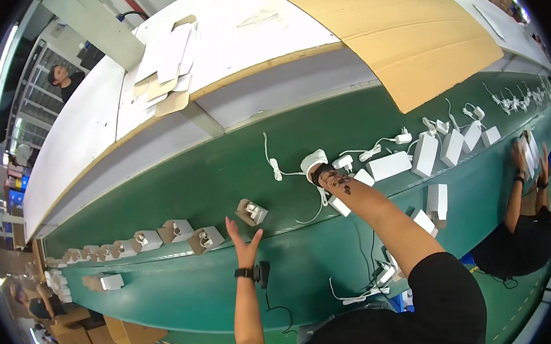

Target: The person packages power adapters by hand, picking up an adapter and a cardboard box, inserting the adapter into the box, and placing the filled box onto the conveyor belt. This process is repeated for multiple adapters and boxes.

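Left hand (242, 239), fingers spread wide and empty, sits just at seven o'clock of one small open carton (251, 211), its long axis toward two o'clock; right hand (317, 166) clasps one white cable coil (314, 158).

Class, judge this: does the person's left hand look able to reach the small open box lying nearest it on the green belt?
Probably yes: the left hand is open beside the small open box, with only bare green belt between them.

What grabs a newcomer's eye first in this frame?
The long green conveyor belt running corner to corner, with a row of open brown cartons holding white parts along its near edge. At centre, the right hand grips a white charger with cable, while the left hand hovers open, just short of a tilted carton.
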